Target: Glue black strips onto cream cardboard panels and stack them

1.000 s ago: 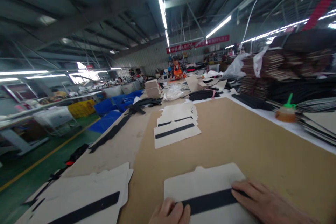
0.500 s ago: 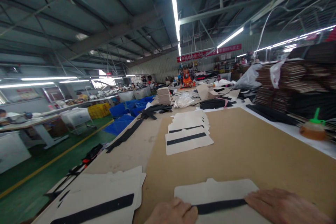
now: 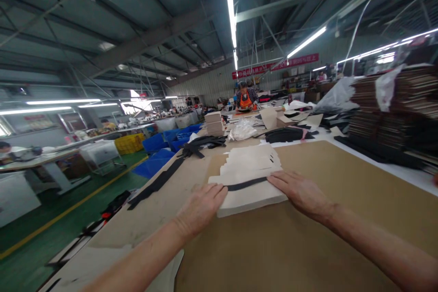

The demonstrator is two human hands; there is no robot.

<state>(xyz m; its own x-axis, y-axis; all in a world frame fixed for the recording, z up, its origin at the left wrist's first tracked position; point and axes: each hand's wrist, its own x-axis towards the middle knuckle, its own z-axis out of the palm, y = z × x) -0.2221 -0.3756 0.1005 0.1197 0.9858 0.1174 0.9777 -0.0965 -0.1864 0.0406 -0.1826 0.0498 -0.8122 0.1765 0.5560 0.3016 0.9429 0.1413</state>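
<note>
A white cut card piece [image 3: 251, 195] with a black strip [image 3: 247, 185] across it lies on top of a fanned row of like pieces [image 3: 251, 160] on the brown board [image 3: 325, 228]. My left hand [image 3: 201, 204] rests flat on the piece's left end, fingers stretched out. My right hand [image 3: 299, 190] lies flat on its right end, fingers extended over the strip's end. Both arms reach far forward.
Another pile of white pieces [image 3: 102, 260] sits at the near left table edge. Black strips [image 3: 160, 180] trail along the left edge. Stacks of dark card [image 3: 393, 114] stand at the right. A person in an orange apron [image 3: 245, 98] works at the far end.
Both hands have carried the striped piece from the near edge of the board forward onto the fanned row, and now lie flat on its ends.
</note>
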